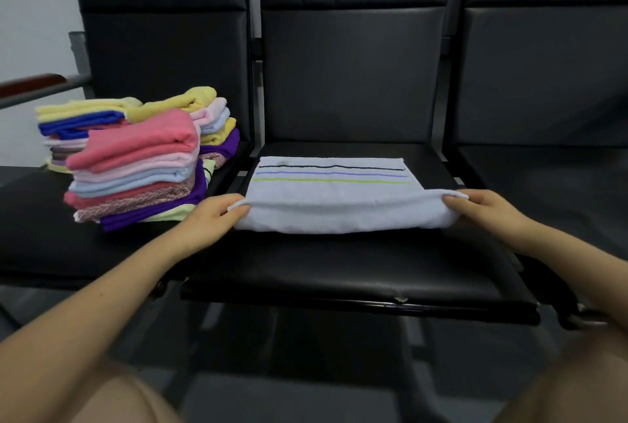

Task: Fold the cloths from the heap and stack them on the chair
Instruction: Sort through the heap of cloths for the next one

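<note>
From my head view, the white cloth (334, 196) lies on the middle seat (339, 266) of the black bench, a pale towel with three thin stripes running across it near its far edge: a dark one farthest from me, then a violet one, then a lime-green one. Its near edge is lifted and rolled back over itself into a soft fold that spans the cloth from side to side, and the far part lies flat on the seat. My left hand (212, 215) pinches the near left corner of that fold, thumb on top and fingers curled beneath, so the cloth lies at about 3 o'clock from it. My right hand (482, 210) grips the near right corner in the same way, fingers curled round the rolled edge, with the cloth at about 9 o'clock from it. Both forearms reach in from the bottom corners of the view, and my knees show blurred at the bottom edge. On the left seat (40, 235), at about 10 o'clock from my left hand and near it but apart, stands the stack of folded cloths (136, 164): a pink one on top, then pale pink, light blue, a speckled reddish one, purple and pale yellow at the bottom. Behind it, touching it, rises a second pile (85, 116) with yellow and blue cloths uppermost.
</note>
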Demonstrator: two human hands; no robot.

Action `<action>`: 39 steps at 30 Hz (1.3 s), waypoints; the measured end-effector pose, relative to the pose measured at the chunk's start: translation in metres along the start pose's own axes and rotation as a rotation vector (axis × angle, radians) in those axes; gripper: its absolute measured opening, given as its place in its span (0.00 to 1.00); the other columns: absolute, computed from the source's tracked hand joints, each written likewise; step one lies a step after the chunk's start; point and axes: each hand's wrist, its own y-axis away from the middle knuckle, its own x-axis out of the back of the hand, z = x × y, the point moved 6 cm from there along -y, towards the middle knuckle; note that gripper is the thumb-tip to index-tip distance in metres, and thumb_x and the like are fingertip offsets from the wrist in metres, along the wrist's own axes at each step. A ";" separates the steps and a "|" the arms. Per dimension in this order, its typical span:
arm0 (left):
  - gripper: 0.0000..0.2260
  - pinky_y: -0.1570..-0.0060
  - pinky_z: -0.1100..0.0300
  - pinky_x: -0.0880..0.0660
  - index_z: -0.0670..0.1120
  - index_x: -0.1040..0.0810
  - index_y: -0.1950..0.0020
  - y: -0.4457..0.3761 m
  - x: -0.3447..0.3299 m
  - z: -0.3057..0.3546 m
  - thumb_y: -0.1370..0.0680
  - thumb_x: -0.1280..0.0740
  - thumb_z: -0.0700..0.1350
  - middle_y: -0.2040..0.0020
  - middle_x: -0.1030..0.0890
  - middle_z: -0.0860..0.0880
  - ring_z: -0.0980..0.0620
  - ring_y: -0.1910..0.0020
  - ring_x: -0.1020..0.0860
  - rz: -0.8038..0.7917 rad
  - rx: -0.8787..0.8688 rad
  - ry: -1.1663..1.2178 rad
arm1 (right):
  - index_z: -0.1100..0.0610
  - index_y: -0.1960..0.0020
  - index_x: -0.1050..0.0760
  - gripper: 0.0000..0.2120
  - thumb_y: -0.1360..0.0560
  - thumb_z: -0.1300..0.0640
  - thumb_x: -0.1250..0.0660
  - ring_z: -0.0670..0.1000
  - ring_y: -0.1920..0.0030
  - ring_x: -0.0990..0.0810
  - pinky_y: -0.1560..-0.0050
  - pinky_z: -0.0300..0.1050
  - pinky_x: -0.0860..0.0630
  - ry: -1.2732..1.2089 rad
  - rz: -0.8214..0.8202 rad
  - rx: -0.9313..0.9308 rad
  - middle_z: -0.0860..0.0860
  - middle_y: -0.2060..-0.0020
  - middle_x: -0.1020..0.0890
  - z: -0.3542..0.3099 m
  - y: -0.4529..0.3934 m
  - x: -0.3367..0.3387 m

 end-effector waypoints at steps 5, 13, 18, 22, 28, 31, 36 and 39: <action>0.19 0.55 0.56 0.30 0.40 0.19 0.50 -0.003 -0.002 0.009 0.26 0.37 0.55 0.57 0.19 0.41 0.54 0.57 0.25 0.037 0.033 0.240 | 0.60 0.49 0.18 0.12 0.20 0.54 0.37 0.51 0.53 0.17 0.47 0.46 0.23 -0.001 0.036 -0.076 0.53 0.54 0.14 0.000 0.001 -0.006; 0.08 0.55 0.55 0.28 0.45 0.20 0.53 -0.061 -0.006 -0.003 0.21 0.36 0.47 0.56 0.18 0.47 0.52 0.57 0.22 0.231 0.192 0.104 | 0.60 0.53 0.19 0.13 0.20 0.52 0.38 0.52 0.58 0.20 0.57 0.46 0.23 0.126 0.272 -0.115 0.54 0.58 0.18 -0.001 -0.038 -0.003; 0.04 0.58 0.59 0.31 0.49 0.21 0.49 -0.106 -0.007 -0.007 0.21 0.35 0.46 0.58 0.21 0.52 0.51 0.55 0.23 0.401 0.225 0.069 | 0.64 0.56 0.27 0.16 0.22 0.49 0.39 0.58 0.63 0.24 0.65 0.48 0.32 0.298 0.449 -0.136 0.60 0.65 0.23 0.005 -0.065 0.009; 0.17 0.48 0.56 0.28 0.43 0.24 0.37 -0.113 -0.029 -0.040 0.23 0.32 0.49 0.46 0.20 0.46 0.45 0.44 0.23 0.255 0.426 -0.070 | 0.59 0.62 0.31 0.20 0.26 0.43 0.31 0.55 0.63 0.23 0.68 0.44 0.34 0.551 0.295 -0.354 0.52 0.65 0.25 0.014 -0.069 0.002; 0.18 0.48 0.54 0.27 0.46 0.26 0.34 -0.110 -0.045 -0.042 0.22 0.35 0.50 0.42 0.20 0.45 0.44 0.43 0.23 0.187 0.329 -0.294 | 0.60 0.30 0.33 0.37 0.30 0.41 0.27 0.56 0.37 0.26 0.49 0.44 0.31 0.601 0.029 -0.539 0.54 0.35 0.26 0.016 -0.062 -0.015; 0.18 0.45 0.53 0.28 0.47 0.28 0.31 -0.107 -0.047 -0.039 0.21 0.38 0.47 0.39 0.22 0.44 0.43 0.40 0.24 0.165 0.298 -0.334 | 0.61 0.30 0.32 0.33 0.28 0.47 0.27 0.56 0.39 0.26 0.48 0.46 0.30 0.361 0.049 -0.566 0.56 0.37 0.26 0.017 -0.057 -0.014; 0.16 0.48 0.56 0.29 0.45 0.23 0.37 -0.100 -0.034 -0.048 0.22 0.42 0.37 0.42 0.20 0.41 0.43 0.43 0.23 0.216 0.371 -0.054 | 0.60 0.48 0.21 0.10 0.24 0.55 0.32 0.55 0.52 0.19 0.56 0.46 0.23 -0.172 0.146 -0.511 0.56 0.49 0.18 -0.003 -0.056 -0.026; 0.14 0.51 0.56 0.26 0.45 0.22 0.44 -0.092 -0.026 -0.055 0.23 0.41 0.34 0.47 0.19 0.41 0.46 0.52 0.21 0.271 0.477 0.198 | 0.64 0.40 0.26 0.16 0.22 0.54 0.35 0.56 0.46 0.20 0.52 0.47 0.22 -0.320 0.152 -0.444 0.57 0.43 0.20 -0.027 -0.068 -0.052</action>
